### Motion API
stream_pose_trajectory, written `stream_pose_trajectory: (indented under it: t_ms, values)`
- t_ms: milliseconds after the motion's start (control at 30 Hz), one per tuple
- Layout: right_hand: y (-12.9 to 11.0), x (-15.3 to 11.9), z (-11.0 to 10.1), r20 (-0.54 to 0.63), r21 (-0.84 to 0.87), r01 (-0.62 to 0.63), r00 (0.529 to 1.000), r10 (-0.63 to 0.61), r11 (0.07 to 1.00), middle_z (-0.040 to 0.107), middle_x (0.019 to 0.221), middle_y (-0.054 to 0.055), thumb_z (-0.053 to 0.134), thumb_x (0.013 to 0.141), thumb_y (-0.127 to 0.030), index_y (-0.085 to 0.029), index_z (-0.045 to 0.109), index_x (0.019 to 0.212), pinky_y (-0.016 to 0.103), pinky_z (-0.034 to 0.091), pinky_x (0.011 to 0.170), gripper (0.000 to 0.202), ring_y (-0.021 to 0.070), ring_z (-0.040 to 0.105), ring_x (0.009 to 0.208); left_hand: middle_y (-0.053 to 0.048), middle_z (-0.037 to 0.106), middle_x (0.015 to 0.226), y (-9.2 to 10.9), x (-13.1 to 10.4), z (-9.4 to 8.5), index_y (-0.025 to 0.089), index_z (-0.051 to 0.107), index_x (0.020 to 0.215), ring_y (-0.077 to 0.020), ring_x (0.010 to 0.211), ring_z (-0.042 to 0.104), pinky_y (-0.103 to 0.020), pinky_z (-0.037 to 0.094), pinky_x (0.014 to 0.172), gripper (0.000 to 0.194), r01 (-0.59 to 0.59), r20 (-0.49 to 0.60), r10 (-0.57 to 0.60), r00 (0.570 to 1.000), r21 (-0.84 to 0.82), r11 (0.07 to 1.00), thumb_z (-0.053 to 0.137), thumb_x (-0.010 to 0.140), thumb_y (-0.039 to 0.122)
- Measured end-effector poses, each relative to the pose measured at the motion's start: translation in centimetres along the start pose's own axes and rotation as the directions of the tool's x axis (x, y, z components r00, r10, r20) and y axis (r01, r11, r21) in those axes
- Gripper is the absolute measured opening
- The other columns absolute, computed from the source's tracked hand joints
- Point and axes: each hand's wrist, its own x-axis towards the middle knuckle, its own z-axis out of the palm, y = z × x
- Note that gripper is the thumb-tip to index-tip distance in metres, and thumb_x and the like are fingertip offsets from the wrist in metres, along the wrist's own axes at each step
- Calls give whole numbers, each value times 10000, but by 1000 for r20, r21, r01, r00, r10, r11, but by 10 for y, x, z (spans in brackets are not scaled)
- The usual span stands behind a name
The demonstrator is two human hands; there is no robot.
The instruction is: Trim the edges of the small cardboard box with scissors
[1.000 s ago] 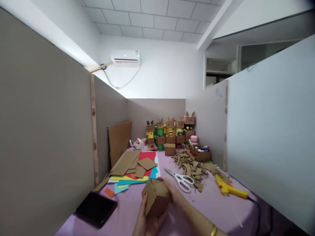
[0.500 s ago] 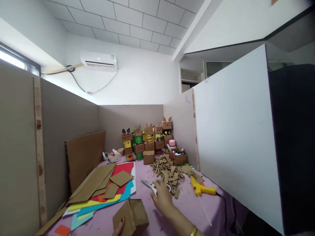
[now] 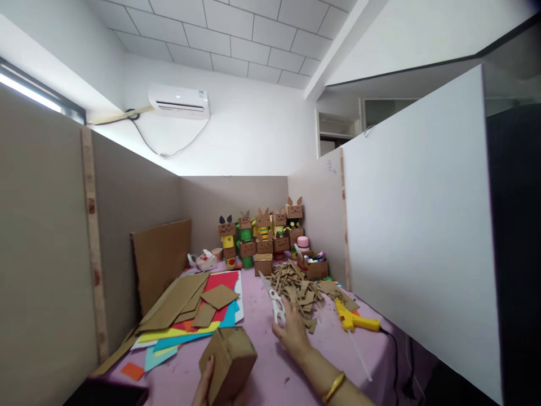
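Observation:
My left hand point(image 3: 205, 383) holds a small brown cardboard box point(image 3: 231, 361) at the bottom centre, its fingers along the box's left side. To the right of the box, my right hand point(image 3: 292, 334) is closed on the white handles of a pair of scissors point(image 3: 276, 304). The blades point up and to the left, beside a heap of cardboard scraps point(image 3: 298, 285). A gold bracelet circles my right wrist.
Cardboard sheets point(image 3: 177, 301) and coloured paper point(image 3: 186, 337) cover the left side. A yellow glue gun point(image 3: 357, 322) lies right, its cord trailing off the edge. Cardboard animal figures point(image 3: 264, 228) and a marker box point(image 3: 313, 267) stand at the back. Partitions surround the table point(image 3: 270, 389).
The scissors have swung so their blades point further forward, with my right hand on the handles. My left hand has raised and tilted the box slightly. The whole view has shifted a little.

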Motion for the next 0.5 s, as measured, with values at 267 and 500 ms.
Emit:
stream_pose_trajectory:
  t_ms: [267, 500]
  values:
    - [1, -12, 12, 110, 516, -120, 991, 74, 848, 628, 1064, 110, 452, 803, -483, -161, 576, 1086, 372, 412, 888, 446, 261, 557, 1010, -143, 729, 895, -4, 0, -9, 118, 380, 1310, -324, 843, 685, -391, 539, 689, 618, 43, 106, -32, 994, -99, 994, 562, 801, 417]
    - [-1, -17, 12, 406, 757, -395, 909, 99, 520, 602, 629, -19, 640, 631, -448, -190, 596, 955, 238, 456, 518, 417, 138, 577, 531, -153, 726, 758, -2, 17, -11, 33, 507, 1151, -264, 749, 692, -341, 521, 680, 519, 104, 165, -79, 983, -149, 983, 509, 818, 430]
